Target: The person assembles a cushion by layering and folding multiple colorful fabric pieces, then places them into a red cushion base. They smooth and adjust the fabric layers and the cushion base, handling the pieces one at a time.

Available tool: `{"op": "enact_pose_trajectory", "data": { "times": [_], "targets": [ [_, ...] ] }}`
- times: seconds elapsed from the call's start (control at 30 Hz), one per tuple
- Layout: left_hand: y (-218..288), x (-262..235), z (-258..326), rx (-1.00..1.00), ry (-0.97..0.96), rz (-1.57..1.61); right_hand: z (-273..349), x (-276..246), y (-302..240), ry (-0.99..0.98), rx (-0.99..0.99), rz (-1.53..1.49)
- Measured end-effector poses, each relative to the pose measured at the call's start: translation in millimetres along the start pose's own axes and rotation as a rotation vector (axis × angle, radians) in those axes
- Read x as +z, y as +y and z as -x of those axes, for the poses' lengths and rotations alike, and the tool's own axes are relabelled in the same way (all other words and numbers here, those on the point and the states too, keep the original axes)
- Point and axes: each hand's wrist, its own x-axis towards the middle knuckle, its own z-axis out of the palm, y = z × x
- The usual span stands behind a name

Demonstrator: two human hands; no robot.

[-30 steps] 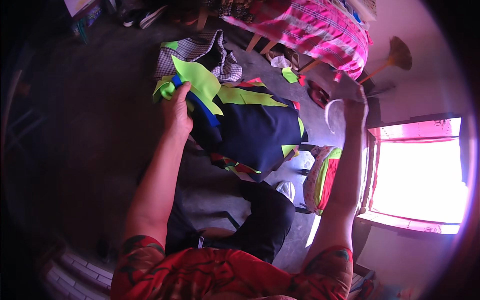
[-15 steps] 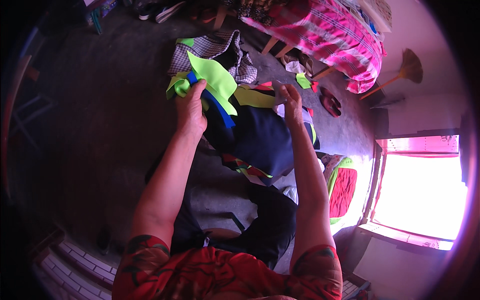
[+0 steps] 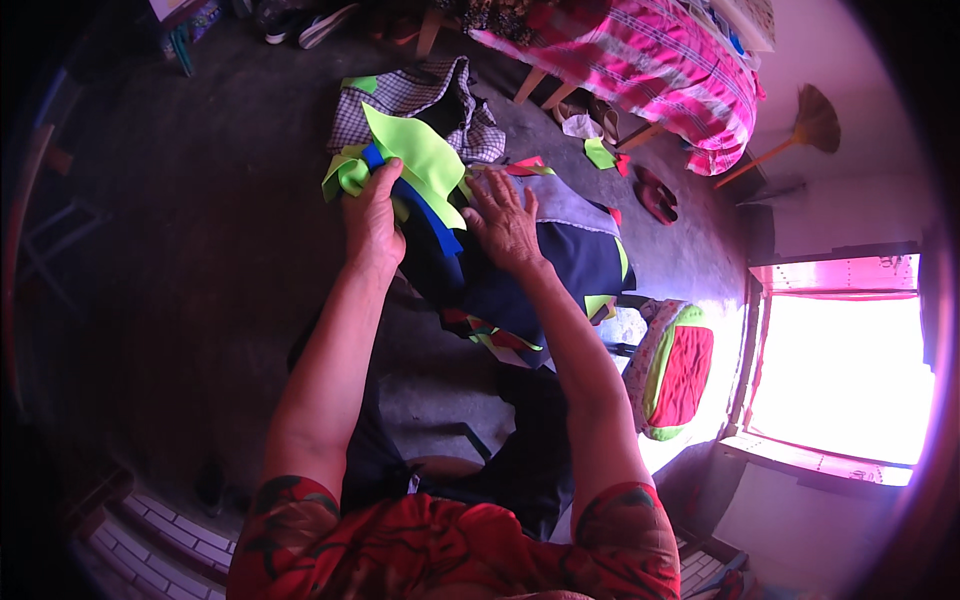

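My left hand (image 3: 375,222) is closed around a bunch of fabric scraps, with the thumb on top. Lime-green pieces (image 3: 428,160) fan out of it, and a blue strip (image 3: 425,208) hangs down between them. My right hand (image 3: 507,225) lies with fingers spread on a heap of cloth, to the right of the bunch. Navy cloth (image 3: 580,265) forms most of this heap. A grey piece (image 3: 572,203) lies across its far side, partly under my right fingers. Red and green scraps (image 3: 500,335) stick out along the near edge.
A checked cloth (image 3: 395,88) lies on the floor beyond the heap. Pink plaid fabric (image 3: 640,70) drapes furniture with wooden legs. Dark red shoes (image 3: 655,195) and a lime scrap (image 3: 598,152) lie nearby. At right are a red-and-green padded seat (image 3: 683,375), a broom (image 3: 815,125) and a bright opening (image 3: 835,385).
My right hand has moved left, from pinching a pale piece to resting spread on the heap. Grey cloth now covers where a yellow-green piece showed. My left hand still grips its scraps.
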Motion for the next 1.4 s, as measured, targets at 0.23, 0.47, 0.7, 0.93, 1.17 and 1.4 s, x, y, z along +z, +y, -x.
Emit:
{"op": "enact_pose_trajectory", "data": {
  "times": [0.23,0.47,0.7,0.93,1.17,1.4],
  "targets": [
    [-2.7,12.8,10.2,-0.032,0.007,-0.007,28.9,-27.7,7.7,-0.029,0.030,-0.225],
    [-27.3,7.1,4.8,0.020,-0.107,-0.089,92.9,-138.6,-67.1,0.058,-0.254,-1.805],
    [-42.1,15.3,20.8,-0.048,-0.132,-0.203,127.8,-174.4,-137.0,-0.057,-0.823,-2.331],
    [-56.8,27.8,33.1,-0.147,-0.175,-0.211,132.9,-183.1,-133.5,-0.038,-0.967,-2.365],
    [-67.5,36.0,42.7,-0.193,-0.258,-0.193,141.0,-192.1,-127.3,-0.029,-0.938,-2.338],
    [-69.1,34.5,43.8,-0.348,-0.400,-0.122,145.9,-196.0,-123.6,-0.005,-0.930,-2.330]
  ]
}}
